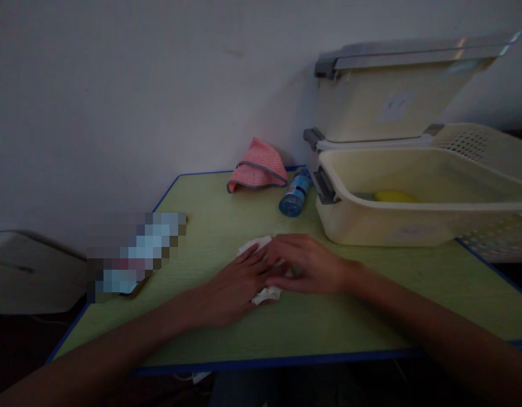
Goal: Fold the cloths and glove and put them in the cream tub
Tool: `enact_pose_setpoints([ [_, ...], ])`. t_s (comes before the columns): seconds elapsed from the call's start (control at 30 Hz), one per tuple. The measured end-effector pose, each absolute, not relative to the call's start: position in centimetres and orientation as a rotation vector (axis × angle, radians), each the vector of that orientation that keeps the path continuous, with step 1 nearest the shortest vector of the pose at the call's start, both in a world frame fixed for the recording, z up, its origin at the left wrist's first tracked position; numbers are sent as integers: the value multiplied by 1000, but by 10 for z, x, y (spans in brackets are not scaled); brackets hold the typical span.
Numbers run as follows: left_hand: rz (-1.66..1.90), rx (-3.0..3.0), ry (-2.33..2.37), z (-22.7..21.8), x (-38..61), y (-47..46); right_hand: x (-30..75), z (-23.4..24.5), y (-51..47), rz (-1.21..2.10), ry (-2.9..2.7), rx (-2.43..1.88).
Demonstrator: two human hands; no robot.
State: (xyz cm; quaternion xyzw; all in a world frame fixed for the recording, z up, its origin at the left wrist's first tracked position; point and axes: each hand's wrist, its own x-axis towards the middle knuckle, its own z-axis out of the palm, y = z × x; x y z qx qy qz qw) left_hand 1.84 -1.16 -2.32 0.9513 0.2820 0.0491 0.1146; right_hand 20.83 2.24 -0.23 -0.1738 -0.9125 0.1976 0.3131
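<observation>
As hands (233,288) (314,265) press cloth (253,245) — label (297,188) illegible.

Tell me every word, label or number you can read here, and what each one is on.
Nothing reads clearly.
Blue bottle label: too blurred to read.
Pale sticker on the upper bin: too blurred.
Flat object on the table, left: pixelated, unreadable.
White cloth under the left hand and right hand: no print shows.

Pink cloth (257,167), blue bottle (295,193), cream bins (413,198).
</observation>
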Motion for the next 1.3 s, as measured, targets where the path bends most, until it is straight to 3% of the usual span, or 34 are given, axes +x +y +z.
enact_pose_setpoints([
  [0.13, 234, 2767, 820, -24, 18, -12, 208, -6, 17, 221, -2685, -276],
  [0.4, 65, 2710, 858, -19, 18, -12, 217, -13, 21, -153, -2738, -168],
  [1.03, 110, 2552, 953, -14, 17, -13, 215, -12, 20, -209, -2774, -299],
  [1.3, 655, 2893, 932, -24, 18, -16, 217, -6, 16, -237, -2813, -359],
])
